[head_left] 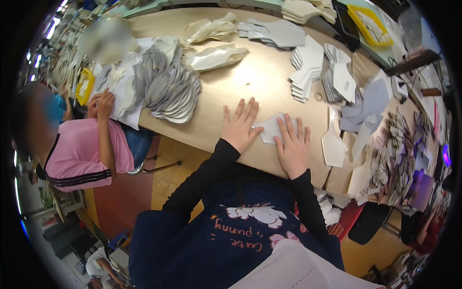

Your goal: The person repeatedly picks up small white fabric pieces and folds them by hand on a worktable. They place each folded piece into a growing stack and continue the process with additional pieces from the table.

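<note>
Both my hands are over the tan-covered table (207,127), near its front edge. My left hand (240,126) lies flat and open, its thumb reaching the left edge of a small pale grey cut piece (271,129). My right hand (294,147) rests open across the right part of that same piece, fingers stretched out and covering some of it. The piece lies flat on the tabletop; its full outline is hidden. To the right of my right hand is a long white cut piece (333,144).
Fanned grey pieces (173,91) lie at the left, beside a co-worker in a pink shirt (89,147). Cream wrapped bundles (216,57) and stacked white pieces (308,65) lie farther back. A yellow tray (355,14) stands at the far right. Fabric strips (397,149) heap up at the right.
</note>
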`<state>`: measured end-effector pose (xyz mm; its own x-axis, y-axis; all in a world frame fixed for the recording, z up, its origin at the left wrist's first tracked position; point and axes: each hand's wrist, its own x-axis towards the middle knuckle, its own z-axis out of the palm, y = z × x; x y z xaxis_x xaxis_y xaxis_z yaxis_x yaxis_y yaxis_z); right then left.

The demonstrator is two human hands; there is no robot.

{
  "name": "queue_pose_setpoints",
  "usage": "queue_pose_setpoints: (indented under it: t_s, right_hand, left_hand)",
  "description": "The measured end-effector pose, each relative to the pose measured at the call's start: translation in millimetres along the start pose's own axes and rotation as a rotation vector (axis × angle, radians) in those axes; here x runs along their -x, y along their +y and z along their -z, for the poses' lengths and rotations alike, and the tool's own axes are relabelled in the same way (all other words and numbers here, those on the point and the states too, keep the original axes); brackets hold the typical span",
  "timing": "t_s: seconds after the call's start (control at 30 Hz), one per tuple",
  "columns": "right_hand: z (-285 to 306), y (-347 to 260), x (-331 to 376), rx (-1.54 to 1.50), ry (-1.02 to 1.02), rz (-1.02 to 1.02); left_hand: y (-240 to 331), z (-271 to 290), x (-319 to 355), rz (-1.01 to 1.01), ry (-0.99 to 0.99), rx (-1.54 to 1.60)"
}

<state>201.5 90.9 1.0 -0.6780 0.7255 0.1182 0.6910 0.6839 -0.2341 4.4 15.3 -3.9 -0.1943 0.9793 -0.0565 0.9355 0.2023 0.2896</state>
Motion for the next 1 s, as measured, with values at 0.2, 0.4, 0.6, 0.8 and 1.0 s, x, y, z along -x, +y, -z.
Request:
queue_pose_setpoints:
  t_s: [0.2, 0.4, 0.6, 0.8, 1.0]
  right_hand:
    - [3.1, -1.0, -2.0, -0.018, 0.019, 0.005]
    - [3.3, -1.8, -1.8, -0.042, 0.000, 0.004]
    - [-0.8, 0.1, -3.6, -0.150, 0.088, -0.131]
    - [-0.7, 5.9, -5.5, -0.258, 0.193, -0.193]
    - [4.9, 9.5, 5.0, -0.873, 0.140, -0.356]
  left_hand:
    - [-11.5, 3.6, -12.3, 0.158, 0.469, 0.113]
    - [11.7, -2.8, -13.2, -0.083, -0.027, 0.041]
    - [24.7, 8.0, -18.5, 0.005, 0.370, 0.183]
    - [35.2, -14.4, -28.3, -0.052, 0.223, 0.159]
    - [14.9, -13.3, -10.2, -0.144, 0.661, 0.537]
